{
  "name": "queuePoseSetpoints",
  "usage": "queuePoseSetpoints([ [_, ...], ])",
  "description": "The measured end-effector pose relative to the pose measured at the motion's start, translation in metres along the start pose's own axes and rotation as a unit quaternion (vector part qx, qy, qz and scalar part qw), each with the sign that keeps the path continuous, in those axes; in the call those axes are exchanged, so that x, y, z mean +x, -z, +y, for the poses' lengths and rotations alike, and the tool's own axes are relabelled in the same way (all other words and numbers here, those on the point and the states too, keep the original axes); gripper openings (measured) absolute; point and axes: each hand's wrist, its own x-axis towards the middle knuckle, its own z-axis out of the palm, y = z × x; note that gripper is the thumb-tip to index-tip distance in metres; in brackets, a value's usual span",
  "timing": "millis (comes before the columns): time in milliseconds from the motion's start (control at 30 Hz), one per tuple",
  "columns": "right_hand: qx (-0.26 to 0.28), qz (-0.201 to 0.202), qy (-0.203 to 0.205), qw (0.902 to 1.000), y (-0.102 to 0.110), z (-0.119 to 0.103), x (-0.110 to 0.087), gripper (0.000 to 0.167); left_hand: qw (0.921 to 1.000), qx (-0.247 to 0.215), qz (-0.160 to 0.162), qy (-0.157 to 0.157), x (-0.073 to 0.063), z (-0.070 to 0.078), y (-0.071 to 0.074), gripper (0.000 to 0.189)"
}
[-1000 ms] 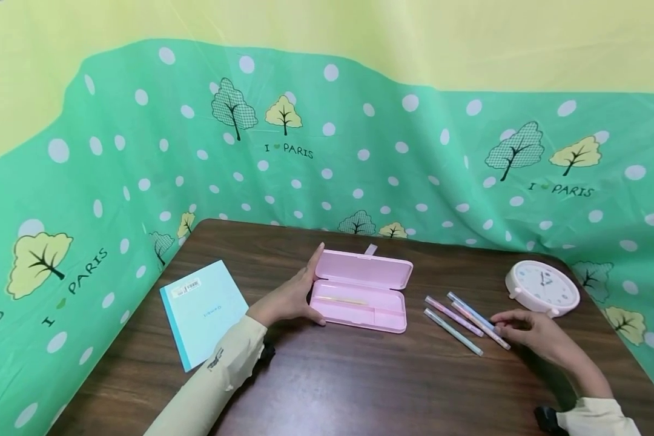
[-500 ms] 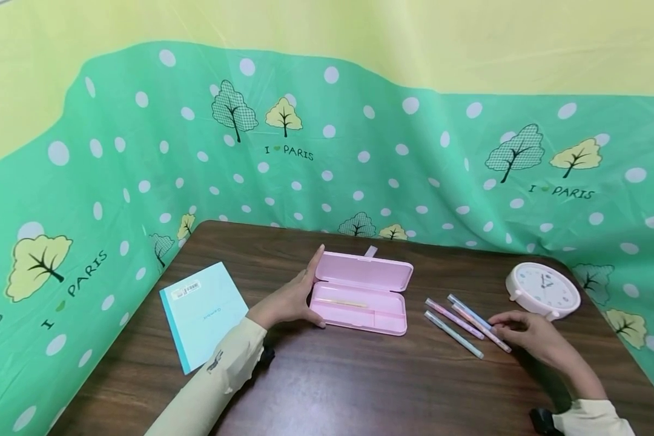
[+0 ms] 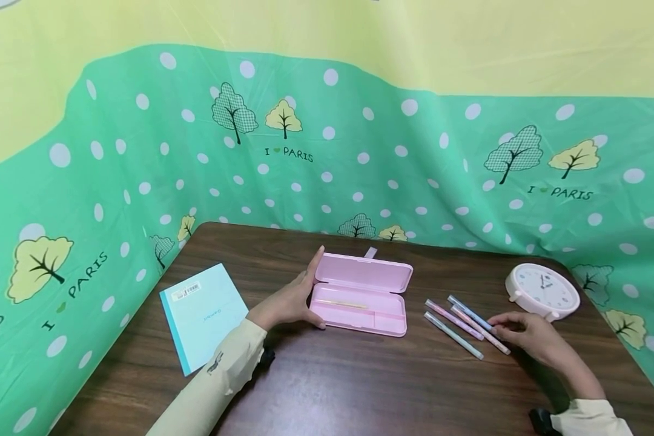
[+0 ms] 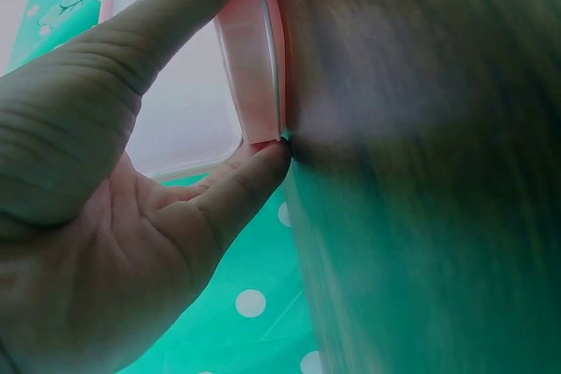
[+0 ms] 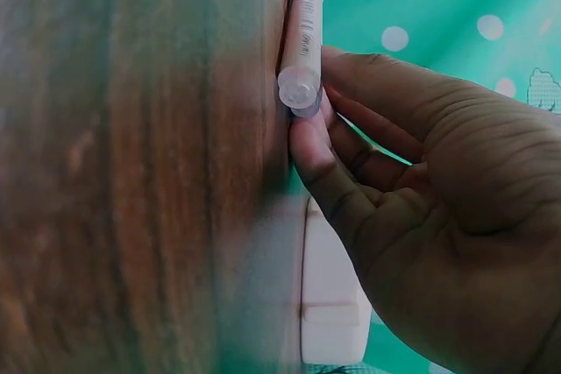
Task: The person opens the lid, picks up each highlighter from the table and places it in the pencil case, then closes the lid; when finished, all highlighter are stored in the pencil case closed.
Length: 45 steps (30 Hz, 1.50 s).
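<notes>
An open pink pencil case (image 3: 364,272) lies on the table, a thin golden stick (image 3: 349,304) in its tray. My left hand (image 3: 290,300) holds the case's left end, thumb at the front edge and fingers up along the lid. In the left wrist view the thumb (image 4: 175,10) crosses the pink case's end (image 4: 254,76). On the right, my right hand (image 3: 536,339) pinches the near end of a blue pen (image 3: 469,310). Beside that pen lie a pink-orange pen (image 3: 481,329), a pink-purple pen (image 3: 452,318) and a pale teal pen (image 3: 453,335).
A white round clock (image 3: 545,290) lies at the right, just behind my right hand. At the left, a light blue notebook (image 3: 204,318) sits partly under my left forearm. A green and yellow patterned cloth (image 3: 327,145) hangs along the table's back and sides.
My right wrist has shifted slightly left, its fingers staying at the blue pen, whose near end now stands a little apart from the pink-orange pen. The left hand keeps its hold.
</notes>
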Motion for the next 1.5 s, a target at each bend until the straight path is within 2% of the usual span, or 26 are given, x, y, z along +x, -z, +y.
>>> queuePoseSetpoints([
  [33, -0.003, -0.001, 0.001, 1.0000, 0.000, 0.000, 0.000, 0.016, 0.9999, 0.008, 0.002, -0.007, 0.000, -0.005, -0.001, 0.158],
  [133, -0.008, -0.001, 0.003, 1.0000, -0.001, -0.001, 0.000, 0.015, 1.0000, 0.001, -0.002, 0.002, -0.001, -0.002, 0.000, 0.160],
  [233, -0.005, 0.002, 0.007, 1.0000, -0.002, -0.001, 0.001, 0.014, 0.9999, 0.012, 0.003, 0.005, 0.001, -0.013, -0.004, 0.161],
  [267, -0.005, 0.004, 0.010, 0.9999, -0.002, -0.001, 0.001, 0.014, 0.9998, 0.008, 0.003, 0.017, 0.001, -0.012, -0.005, 0.164],
  [333, -0.006, 0.011, 0.019, 0.9997, -0.003, 0.000, 0.000, 0.013, 0.9996, 0.023, 0.007, 0.012, 0.004, -0.023, -0.009, 0.163],
  [467, -0.011, 0.039, 0.049, 0.9980, -0.003, 0.000, 0.000, 0.009, 0.9999, 0.004, 0.004, 0.011, 0.004, -0.018, -0.007, 0.162],
  [500, -0.009, 0.046, 0.055, 0.9974, -0.004, 0.000, 0.001, 0.008, 1.0000, 0.008, 0.004, 0.003, 0.003, -0.019, -0.006, 0.160],
  [567, -0.003, 0.058, 0.067, 0.9960, -0.004, 0.000, 0.002, 0.007, 0.9999, -0.004, 0.002, 0.009, 0.003, -0.015, -0.005, 0.162],
  [700, 0.000, 0.060, 0.079, 0.9951, -0.005, -0.004, 0.006, 0.007, 0.9998, 0.015, 0.008, 0.013, 0.008, -0.034, -0.013, 0.164],
  [767, -0.003, 0.061, 0.081, 0.9948, -0.006, -0.007, 0.006, 0.008, 0.9997, 0.013, 0.009, 0.017, 0.009, -0.036, -0.015, 0.165],
  [833, -0.004, 0.061, 0.085, 0.9944, -0.007, -0.009, 0.007, 0.009, 0.9998, 0.010, 0.009, 0.011, 0.009, -0.033, -0.013, 0.165],
  [1067, 0.013, 0.051, 0.100, 0.9935, -0.013, -0.025, 0.011, 0.009, 0.9999, 0.015, 0.003, 0.005, 0.004, -0.009, -0.002, 0.162],
  [1167, 0.026, 0.043, 0.109, 0.9927, -0.017, -0.034, 0.013, 0.009, 0.9997, 0.022, 0.004, -0.006, 0.002, -0.011, -0.002, 0.159],
  [1300, 0.036, 0.037, 0.124, 0.9910, -0.023, -0.048, 0.017, 0.010, 0.9999, 0.013, -0.003, 0.006, 0.000, -0.003, -0.002, 0.160],
  [1400, 0.040, 0.035, 0.132, 0.9899, -0.027, -0.060, 0.022, 0.010, 0.9997, 0.010, -0.005, 0.024, -0.001, 0.010, 0.001, 0.162],
  [1500, 0.045, 0.030, 0.138, 0.9891, -0.032, -0.070, 0.026, 0.011, 0.9995, 0.015, -0.003, 0.027, -0.001, 0.013, 0.002, 0.161],
])
